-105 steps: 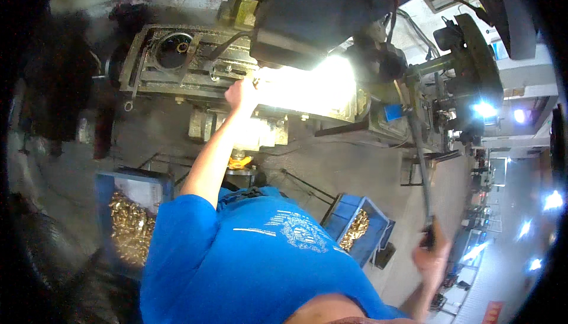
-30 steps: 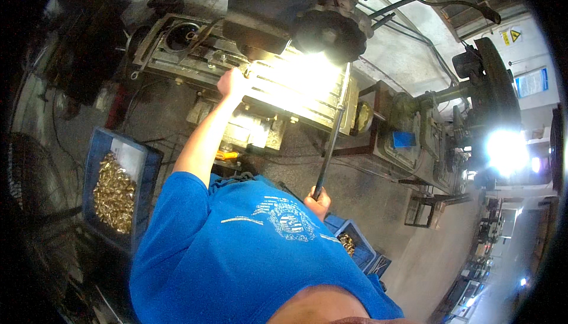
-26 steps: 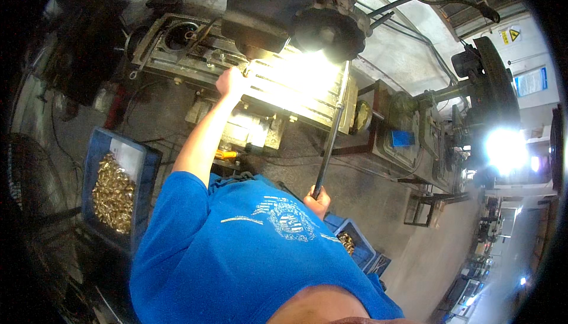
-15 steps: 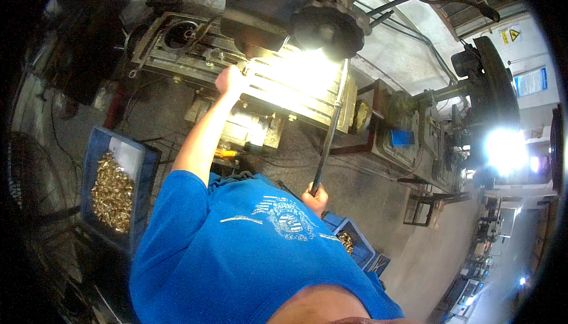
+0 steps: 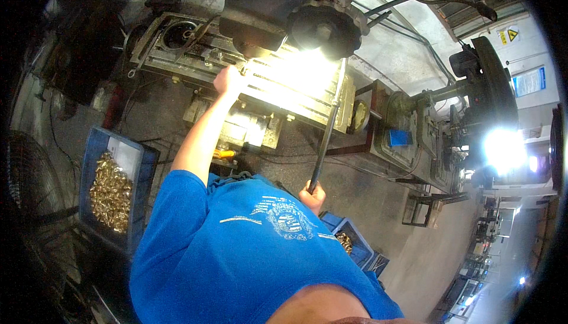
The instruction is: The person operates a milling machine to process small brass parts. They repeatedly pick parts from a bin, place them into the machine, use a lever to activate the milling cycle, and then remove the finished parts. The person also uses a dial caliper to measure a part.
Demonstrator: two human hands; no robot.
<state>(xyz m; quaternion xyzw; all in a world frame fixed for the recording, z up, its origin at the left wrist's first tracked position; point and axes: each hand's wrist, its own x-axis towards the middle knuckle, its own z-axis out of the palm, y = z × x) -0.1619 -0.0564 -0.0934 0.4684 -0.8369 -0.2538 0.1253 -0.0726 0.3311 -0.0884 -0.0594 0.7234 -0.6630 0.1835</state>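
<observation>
Steel-dark and long, the lever bar [image 5: 327,126] is gripped at its lower end by the right hand [image 5: 312,196], fingers closed round it. Its long axis runs steeply up from that hand, leaning slightly right, to the machine head's round knobbed wheel [image 5: 323,28]. The left hand [image 5: 228,79] is stretched far forward onto the brightly lit machine tabletop [image 5: 296,90]; glare hides whether it grips anything. A steady pull along the bar's arc, with that hand clear of the lit work zone, looks wisest.
</observation>
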